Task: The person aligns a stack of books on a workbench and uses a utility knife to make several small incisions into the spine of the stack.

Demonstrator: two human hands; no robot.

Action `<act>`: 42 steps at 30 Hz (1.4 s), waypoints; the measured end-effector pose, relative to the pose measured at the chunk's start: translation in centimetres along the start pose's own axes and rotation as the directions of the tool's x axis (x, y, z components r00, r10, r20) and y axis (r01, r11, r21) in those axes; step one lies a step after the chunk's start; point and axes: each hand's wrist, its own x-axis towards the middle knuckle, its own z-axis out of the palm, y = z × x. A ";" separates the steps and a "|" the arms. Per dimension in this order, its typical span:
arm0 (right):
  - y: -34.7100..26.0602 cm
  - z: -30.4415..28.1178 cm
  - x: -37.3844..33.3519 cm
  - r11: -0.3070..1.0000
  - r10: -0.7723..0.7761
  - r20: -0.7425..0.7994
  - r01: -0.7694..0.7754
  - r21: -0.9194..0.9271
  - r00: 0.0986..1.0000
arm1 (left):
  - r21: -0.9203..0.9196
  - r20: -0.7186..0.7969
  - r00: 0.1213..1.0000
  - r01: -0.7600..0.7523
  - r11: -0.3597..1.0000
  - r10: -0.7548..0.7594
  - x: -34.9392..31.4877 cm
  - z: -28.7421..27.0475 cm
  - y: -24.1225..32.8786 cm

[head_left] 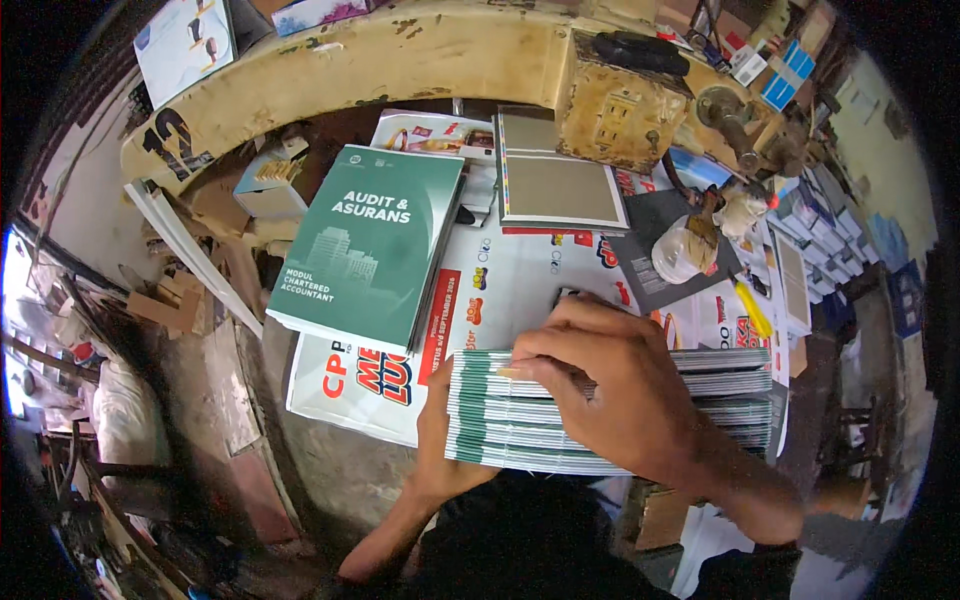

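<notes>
In front of my body is a thick stack of white booklets (pixel 530 415), its edges turned up toward me and a green printed band crossing the left end. My left hand (pixel 440 430) is wrapped round that left end, with its fingers mostly hidden behind and under the stack. Over the top, my right hand (pixel 600 385) is bent with fingers closed, thumb and fingertips at the stack's upper edge. Whatever sits between those fingertips is too small to make out. A pile of green-covered books (pixel 370 250) lies beyond my left hand.
Printed paper sheets (pixel 520 275) cover the work surface. Grey-brown board sheets (pixel 560 180) lie at the back, beside a worn yellow machine frame (pixel 440 62). To the right are a white wrapped bundle (pixel 685 250), a yellow-handled tool (pixel 752 308) and stacked booklets (pixel 820 230).
</notes>
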 end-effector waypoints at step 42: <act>6.7 -3.2 -21.5 0.720 0.630 -0.391 -0.318 0.616 0.671 | 0.281 -0.214 0.975 0.011 0.960 0.051 -1.8 1.6 1.7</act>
